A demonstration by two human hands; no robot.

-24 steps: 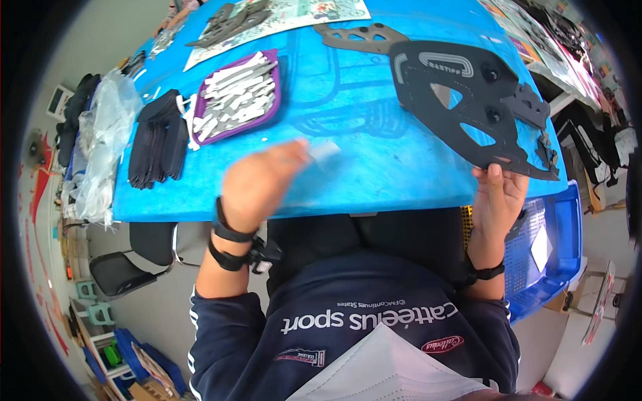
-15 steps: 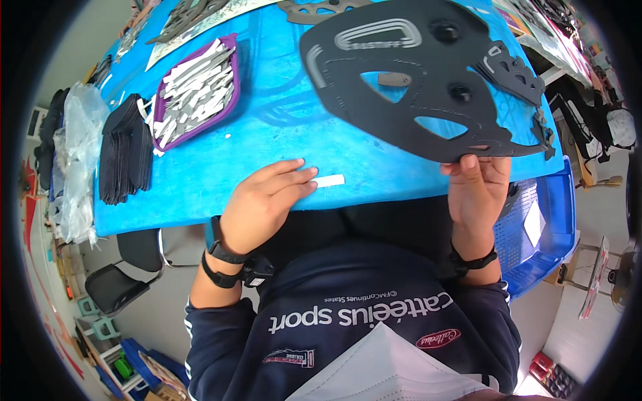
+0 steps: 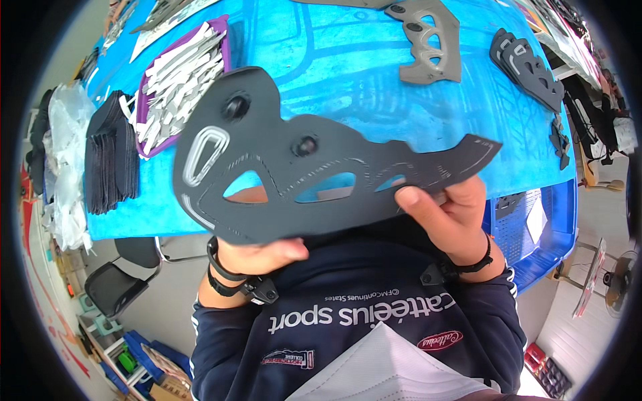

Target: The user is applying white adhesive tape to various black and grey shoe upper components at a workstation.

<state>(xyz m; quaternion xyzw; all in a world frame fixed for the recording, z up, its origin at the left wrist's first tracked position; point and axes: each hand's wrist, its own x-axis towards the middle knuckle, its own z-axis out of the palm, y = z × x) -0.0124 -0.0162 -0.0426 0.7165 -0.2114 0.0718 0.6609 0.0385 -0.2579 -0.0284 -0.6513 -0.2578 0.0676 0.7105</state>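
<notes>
A dark grey moulded panel (image 3: 267, 164), curved, with several cutouts and two round black knobs, is held up in front of me over the table's near edge. My right hand (image 3: 451, 214) pinches its narrow tapered end at the right, thumb on top. Beneath the broad end is my left hand (image 3: 264, 257), its thumb along the near edge and its fingers mostly hidden behind the panel. A bit of skin shows through the leftmost cutout.
On the blue table (image 3: 374, 100) stand a purple tray (image 3: 142, 107) of white and grey strips and a stack of black pieces (image 3: 112, 160). Grey-brown cutout pieces (image 3: 435, 50) lie at the back, dark ones (image 3: 528, 70) at the right. A blue crate (image 3: 568, 214) is right of me.
The panel has swung left and closer to me, turning in my right hand. My left hand has left the white strip on the table and gone under the panel's broad end.
</notes>
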